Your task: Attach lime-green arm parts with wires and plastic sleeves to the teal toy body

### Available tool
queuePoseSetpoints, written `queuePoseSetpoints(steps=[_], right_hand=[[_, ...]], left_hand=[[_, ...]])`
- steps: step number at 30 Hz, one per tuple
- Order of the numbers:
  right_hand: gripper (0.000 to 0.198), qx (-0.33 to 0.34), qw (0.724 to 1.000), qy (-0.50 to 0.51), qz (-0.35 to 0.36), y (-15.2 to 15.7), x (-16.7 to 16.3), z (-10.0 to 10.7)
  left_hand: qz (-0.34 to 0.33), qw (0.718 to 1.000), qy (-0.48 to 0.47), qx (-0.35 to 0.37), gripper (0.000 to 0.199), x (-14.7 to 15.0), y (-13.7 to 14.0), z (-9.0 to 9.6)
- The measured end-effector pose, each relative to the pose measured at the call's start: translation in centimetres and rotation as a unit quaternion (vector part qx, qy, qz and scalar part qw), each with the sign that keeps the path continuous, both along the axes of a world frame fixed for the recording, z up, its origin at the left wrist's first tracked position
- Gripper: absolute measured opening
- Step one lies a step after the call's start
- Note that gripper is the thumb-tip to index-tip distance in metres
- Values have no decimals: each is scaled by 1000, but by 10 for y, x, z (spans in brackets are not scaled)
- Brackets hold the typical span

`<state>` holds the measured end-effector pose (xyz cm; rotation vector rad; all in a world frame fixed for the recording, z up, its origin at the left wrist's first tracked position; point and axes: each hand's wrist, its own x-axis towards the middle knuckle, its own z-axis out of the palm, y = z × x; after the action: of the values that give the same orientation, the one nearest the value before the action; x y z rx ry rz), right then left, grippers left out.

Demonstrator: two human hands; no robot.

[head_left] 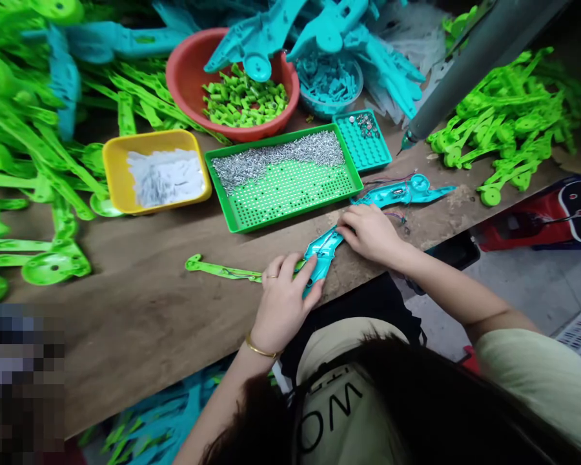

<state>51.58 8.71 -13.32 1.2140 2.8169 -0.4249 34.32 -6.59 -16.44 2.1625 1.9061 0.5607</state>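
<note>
On the wooden bench in front of me lies a blue plastic shell (325, 250), joined to a long green plastic arm (223, 269) that points left. My left hand (283, 294) is closed around the near part of the shell, covering where blue and green meet. At the shell's far right end, the bent fingers of my right hand (368, 234) close on its edge; any small part between the fingertips is hidden. Just beyond that hand rests a second blue shell (399, 192), open side up, with thin wires and small parts.
A green perforated tray (285, 200) of screws stands ahead, beside a yellow tub (109, 171) and a small teal tray (368, 152). Behind are a red bowl (184, 77) and a clear bowl (326, 97). A grey screwdriver (459, 84) hangs at right. Green parts (508, 123) heap up.
</note>
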Motion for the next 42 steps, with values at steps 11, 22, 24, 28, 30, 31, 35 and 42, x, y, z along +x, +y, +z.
queuePoseSetpoints(steps=[11,22,24,28,30,31,35,42], right_hand=[[24,10,999,-31,40,1,-6,14],[29,-39,967,244,-58,75,-52,64],[27,-107,964,241,37,71,-40,78],[32,-335,896,259,132,87,42,91],[37,-223,903,358,-80,117,81,83],[35,-151,909,337,-193,136,92,77],[26,-63,918,202,-335,209,89,41],[43,6,921,136,-364,234,58,18]], left_hand=[[-5,1000,19,16,36,-5,1,-3],[3,999,7,41,35,-1,7,-7],[9,999,-4,38,34,-1,7,-8],[10,999,-15,48,34,-3,5,-13],[9,998,-14,57,34,-5,5,-16],[7,998,-14,60,35,-7,5,-18],[-13,997,-4,70,37,-14,7,-24],[-18,994,3,109,35,-15,10,-30]])
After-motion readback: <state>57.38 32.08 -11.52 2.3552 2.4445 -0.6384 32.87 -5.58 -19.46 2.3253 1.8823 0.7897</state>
